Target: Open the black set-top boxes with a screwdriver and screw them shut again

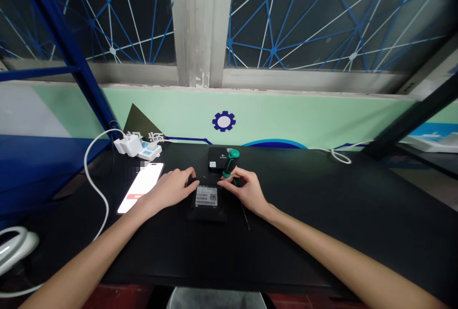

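A small black box (207, 200) with a white label lies flat on the black table (322, 213). My left hand (170, 189) rests on its left top corner, fingers curled against it. My right hand (245, 187) is closed round a screwdriver with a green and black handle (230, 162), held upright at the box's right top corner. A second black box (217, 159) sits just behind, partly hidden by the screwdriver.
A lit phone (141, 186) lies left of my left hand. Behind it are a white charger plug (128, 146) and a white power strip (149, 150), with a white cable (93, 175) looping left. Another white cable (339, 156) lies at the back right.
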`<state>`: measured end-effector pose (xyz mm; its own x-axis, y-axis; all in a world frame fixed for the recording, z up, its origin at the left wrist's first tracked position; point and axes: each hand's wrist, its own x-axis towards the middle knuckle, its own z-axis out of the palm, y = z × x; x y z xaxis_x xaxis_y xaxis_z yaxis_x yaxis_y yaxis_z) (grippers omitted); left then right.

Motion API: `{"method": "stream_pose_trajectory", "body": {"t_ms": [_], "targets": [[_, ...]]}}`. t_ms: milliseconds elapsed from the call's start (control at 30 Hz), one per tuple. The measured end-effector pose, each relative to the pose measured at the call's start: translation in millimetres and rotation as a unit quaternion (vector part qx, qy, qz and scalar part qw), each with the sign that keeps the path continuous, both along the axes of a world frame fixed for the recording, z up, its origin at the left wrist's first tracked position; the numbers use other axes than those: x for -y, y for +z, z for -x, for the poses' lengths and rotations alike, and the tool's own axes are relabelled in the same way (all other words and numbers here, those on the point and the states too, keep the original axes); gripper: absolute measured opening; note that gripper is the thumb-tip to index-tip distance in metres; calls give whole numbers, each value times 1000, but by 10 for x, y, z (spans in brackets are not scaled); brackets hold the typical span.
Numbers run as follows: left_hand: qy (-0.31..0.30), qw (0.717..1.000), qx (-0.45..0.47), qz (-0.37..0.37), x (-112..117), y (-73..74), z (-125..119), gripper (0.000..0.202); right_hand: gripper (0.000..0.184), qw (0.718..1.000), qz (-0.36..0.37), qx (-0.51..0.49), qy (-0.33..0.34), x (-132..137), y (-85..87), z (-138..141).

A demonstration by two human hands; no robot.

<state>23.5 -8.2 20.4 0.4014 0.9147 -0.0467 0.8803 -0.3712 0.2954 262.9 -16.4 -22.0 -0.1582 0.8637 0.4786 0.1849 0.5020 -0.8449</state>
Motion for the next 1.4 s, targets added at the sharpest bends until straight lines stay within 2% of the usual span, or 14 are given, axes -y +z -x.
{"method": "stream_pose_trajectory", "body": {"t_ms": [300, 733, 1100, 1267, 1400], "targets": [[1, 1000, -1, -1, 5, 11, -1, 37, 29, 999, -34, 28, 1, 41, 51, -8], [-8, 1000, -2, -4, 12, -18, -8, 34, 24, 998, -44, 40, 17, 44, 57, -27], [-7, 1000, 0, 8, -7, 13, -30, 34, 26, 999, -8, -32, 26, 18, 10, -42], [11, 1000, 5, -15, 99, 84, 42, 42, 24, 999, -30, 8, 31, 16, 13, -51], [47, 994, 81, -64, 296, 16, 118, 40, 22, 997, -55, 35, 41, 35, 28, -45]]}}
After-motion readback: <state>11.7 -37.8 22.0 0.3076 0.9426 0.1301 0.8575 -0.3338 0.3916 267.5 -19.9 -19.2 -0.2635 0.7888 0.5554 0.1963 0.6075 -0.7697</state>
